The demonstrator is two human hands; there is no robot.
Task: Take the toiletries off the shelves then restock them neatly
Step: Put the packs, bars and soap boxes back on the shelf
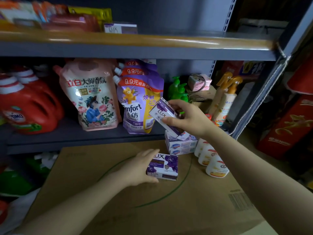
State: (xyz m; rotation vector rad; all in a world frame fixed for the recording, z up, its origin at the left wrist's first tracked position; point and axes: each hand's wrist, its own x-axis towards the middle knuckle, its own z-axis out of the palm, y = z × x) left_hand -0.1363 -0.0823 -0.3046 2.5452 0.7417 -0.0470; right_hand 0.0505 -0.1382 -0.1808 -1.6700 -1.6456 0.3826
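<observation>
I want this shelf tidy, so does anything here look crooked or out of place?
One lone Lux box sits on the upper shelf beside unrelated packets. The right hand holds a Lux soap box tilted in the air. The pink pouch leans slightly.

"LUX" on purple soap box (166, 116) gripped by right hand (187, 116); "LUX" on soap box (163, 166) held by left hand (140, 167); "LUX" on upper-shelf box (120, 28). "mfort", "9.9元" on purple pouch (138, 102). "立白" on pink pouch (90, 95). "OMO" on red jug (28, 107).
</observation>
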